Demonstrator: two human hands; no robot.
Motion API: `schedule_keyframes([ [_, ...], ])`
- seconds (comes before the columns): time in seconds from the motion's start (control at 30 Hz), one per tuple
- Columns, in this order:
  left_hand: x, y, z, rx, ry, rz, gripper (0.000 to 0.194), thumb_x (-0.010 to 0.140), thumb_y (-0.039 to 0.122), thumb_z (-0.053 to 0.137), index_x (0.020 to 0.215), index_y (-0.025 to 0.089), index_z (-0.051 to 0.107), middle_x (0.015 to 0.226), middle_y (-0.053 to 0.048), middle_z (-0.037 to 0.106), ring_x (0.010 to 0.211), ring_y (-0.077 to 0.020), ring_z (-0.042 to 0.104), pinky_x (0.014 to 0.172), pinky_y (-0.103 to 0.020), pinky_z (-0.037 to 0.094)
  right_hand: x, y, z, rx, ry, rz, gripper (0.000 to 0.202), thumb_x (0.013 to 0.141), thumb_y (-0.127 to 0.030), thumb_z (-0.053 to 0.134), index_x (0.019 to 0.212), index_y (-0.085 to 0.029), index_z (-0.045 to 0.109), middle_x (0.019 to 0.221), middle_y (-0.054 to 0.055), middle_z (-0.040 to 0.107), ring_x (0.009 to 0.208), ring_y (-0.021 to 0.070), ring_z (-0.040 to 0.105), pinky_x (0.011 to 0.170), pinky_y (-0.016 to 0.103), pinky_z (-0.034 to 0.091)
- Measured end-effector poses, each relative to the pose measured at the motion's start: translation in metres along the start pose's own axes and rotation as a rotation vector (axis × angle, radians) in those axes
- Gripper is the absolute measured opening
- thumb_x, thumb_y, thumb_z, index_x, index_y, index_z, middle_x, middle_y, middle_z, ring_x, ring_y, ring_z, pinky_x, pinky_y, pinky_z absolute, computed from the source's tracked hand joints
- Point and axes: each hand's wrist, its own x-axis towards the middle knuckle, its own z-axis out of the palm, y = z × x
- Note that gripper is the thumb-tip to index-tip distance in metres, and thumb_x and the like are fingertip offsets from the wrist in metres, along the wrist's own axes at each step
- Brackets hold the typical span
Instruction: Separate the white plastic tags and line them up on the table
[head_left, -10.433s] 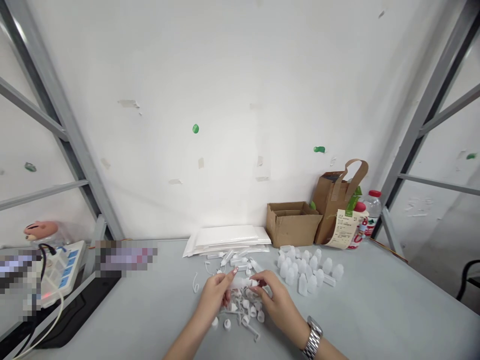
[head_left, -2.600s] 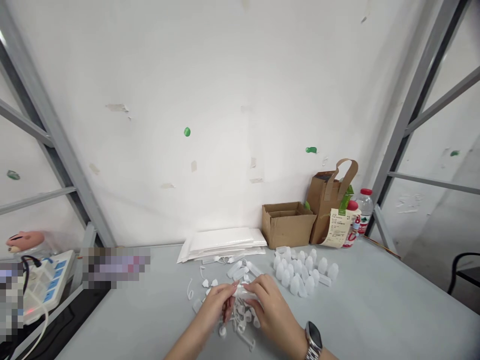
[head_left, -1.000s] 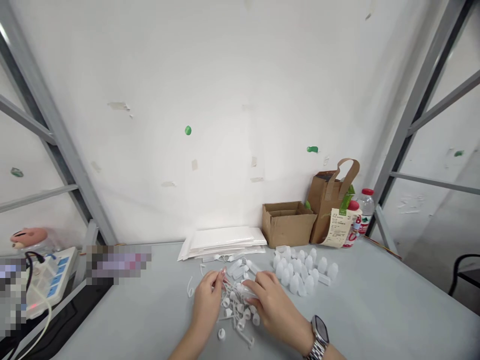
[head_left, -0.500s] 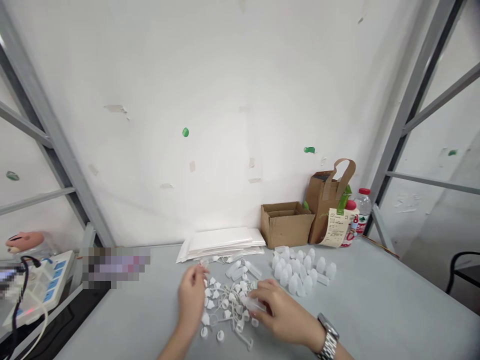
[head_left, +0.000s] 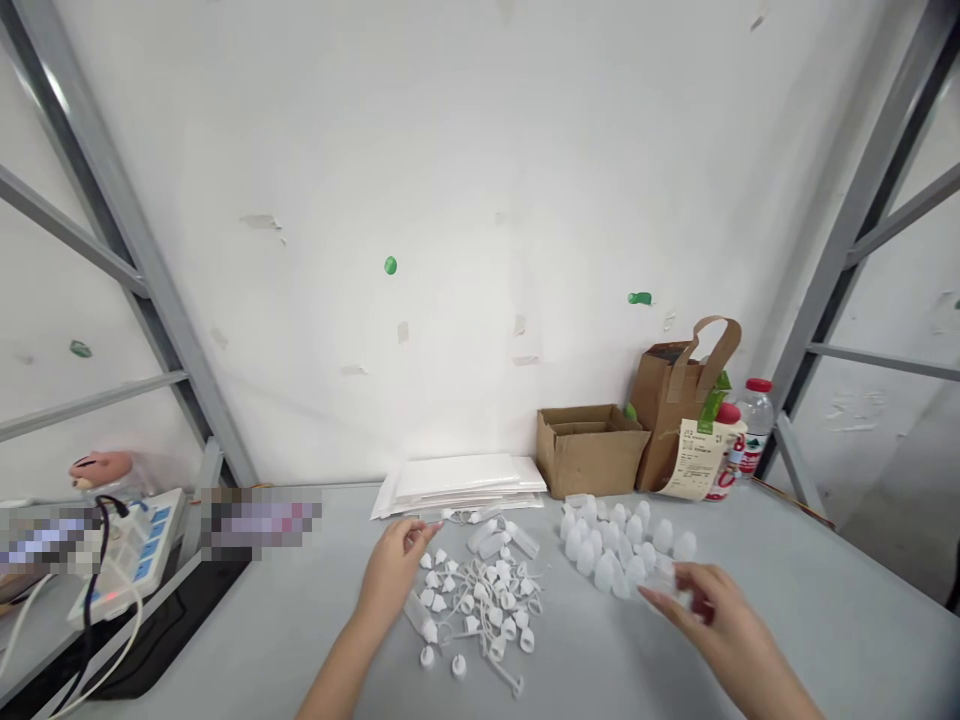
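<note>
My left hand (head_left: 394, 568) is closed in a pinch at the left of a pile of small white caps (head_left: 491, 600), several with thin straps; anything between its fingertips is too small to make out. Beneath that wrist lies a translucent bottle with a white tip (head_left: 418, 612). My right hand (head_left: 724, 622) holds a small translucent plastic bottle (head_left: 663, 578) between thumb and fingers. It is at the near right side of a cluster of frosted, round-ended plastic pieces (head_left: 604, 570). Several clear bottles (head_left: 495, 545) lie behind the caps.
Flat white packets (head_left: 457, 482) are stacked against the wall. To their right stand an open cardboard box (head_left: 592, 465), a brown paper bag (head_left: 660, 400) and a red-capped bottle (head_left: 756, 415). A power strip (head_left: 142, 560) with cables is at the left.
My right hand has moved right with the bottle, from the caps to the frosted pieces. My left hand stays pinched beside the caps. The view has turned slightly left.
</note>
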Motion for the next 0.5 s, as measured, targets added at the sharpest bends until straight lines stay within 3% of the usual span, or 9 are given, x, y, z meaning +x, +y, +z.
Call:
schedule_keyframes([
  [0.07, 0.002, -0.004, -0.011, 0.048, -0.094, -0.061, 0.030, 0.069, 0.047, 0.051, 0.069, 0.018, 0.059, 0.067, -0.001, 0.059, 0.065, -0.0176, 0.053, 0.063, -0.028, 0.040, 0.001, 0.035, 0.000, -0.126, 0.047, 0.063, 0.034, 0.060, -0.053, 0.050, 0.070, -0.021, 0.052, 0.059, 0.004, 0.053, 0.054, 0.0212, 0.052, 0.054, 0.033, 0.043],
  [0.13, 0.000, -0.006, -0.022, 0.059, -0.300, -0.093, 0.025, 0.061, 0.043, 0.060, 0.063, 0.018, 0.059, 0.059, 0.002, 0.056, 0.063, -0.0170, 0.052, 0.060, -0.026, 0.039, 0.003, 0.057, 0.003, -0.183, 0.052, 0.075, 0.025, 0.059, -0.047, 0.046, 0.066, -0.023, 0.047, 0.055, 0.003, 0.052, 0.050, 0.0207, 0.051, 0.051, 0.033, 0.041],
  [0.2, -0.003, -0.008, -0.031, 0.056, -0.498, -0.060, 0.025, 0.052, 0.037, 0.069, 0.065, 0.018, 0.061, 0.067, 0.002, 0.057, 0.070, -0.0173, 0.052, 0.063, -0.025, 0.040, 0.006, 0.067, 0.009, -0.232, 0.031, 0.073, 0.018, 0.060, -0.043, 0.043, 0.061, -0.024, 0.042, 0.054, 0.004, 0.052, 0.050, 0.0209, 0.051, 0.050, 0.032, 0.040],
  [0.27, -0.008, -0.010, -0.037, 0.087, -0.608, -0.035, 0.032, 0.042, 0.030, 0.076, 0.070, 0.020, 0.065, 0.080, 0.001, 0.058, 0.079, -0.0183, 0.052, 0.069, -0.024, 0.040, 0.010, 0.068, 0.016, -0.272, 0.006, 0.063, 0.017, 0.063, -0.041, 0.042, 0.058, -0.025, 0.038, 0.055, 0.005, 0.054, 0.051, 0.0210, 0.052, 0.051, 0.032, 0.039],
  [0.37, -0.012, -0.013, -0.040, 0.118, -0.609, -0.006, 0.033, 0.040, 0.026, 0.078, 0.070, 0.021, 0.066, 0.082, 0.001, 0.056, 0.083, -0.0191, 0.050, 0.073, -0.026, 0.040, 0.013, 0.064, 0.020, -0.293, -0.001, 0.060, 0.018, 0.065, -0.041, 0.041, 0.063, -0.024, 0.043, 0.059, 0.006, 0.056, 0.055, 0.0220, 0.055, 0.053, 0.032, 0.041],
  [0.5, -0.011, -0.017, -0.032, 0.112, -0.520, 0.062, 0.024, 0.044, 0.025, 0.075, 0.067, 0.022, 0.066, 0.078, 0.001, 0.057, 0.078, -0.0194, 0.050, 0.070, -0.027, 0.040, 0.005, 0.058, 0.011, -0.266, -0.004, 0.110, 0.037, 0.067, -0.046, 0.043, 0.090, -0.018, 0.052, 0.062, 0.004, 0.057, 0.056, 0.0235, 0.058, 0.055, 0.033, 0.043],
])
